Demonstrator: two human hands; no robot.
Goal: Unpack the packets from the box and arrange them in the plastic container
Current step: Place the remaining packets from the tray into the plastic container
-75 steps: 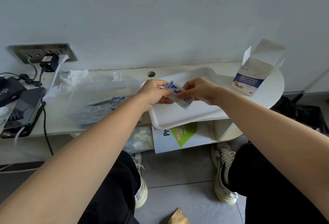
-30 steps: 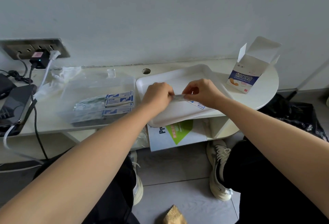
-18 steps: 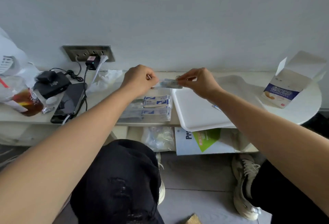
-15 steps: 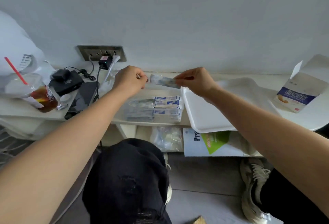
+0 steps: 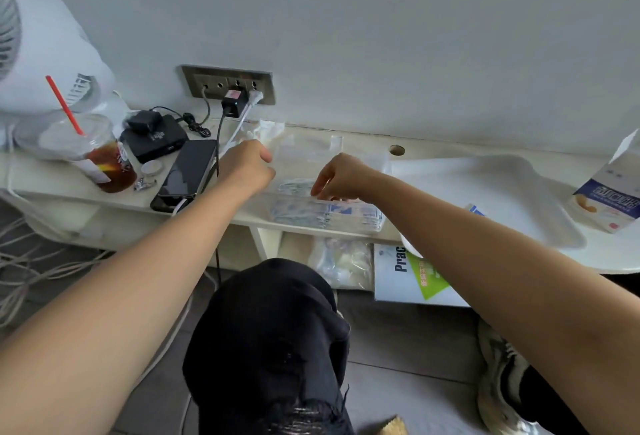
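Steadying seems intended by the left grip (image 5: 247,166), curled at the left wall of the plastic container (image 5: 304,154), though a hold cannot be told; the right grip (image 5: 341,176), fingers loosely spread, is rested on the packets (image 5: 329,216) inside, apparently flattening them.

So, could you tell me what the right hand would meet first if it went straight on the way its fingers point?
Probably the packets stacked in the plastic container: the right hand points down into it, though depth is unclear.
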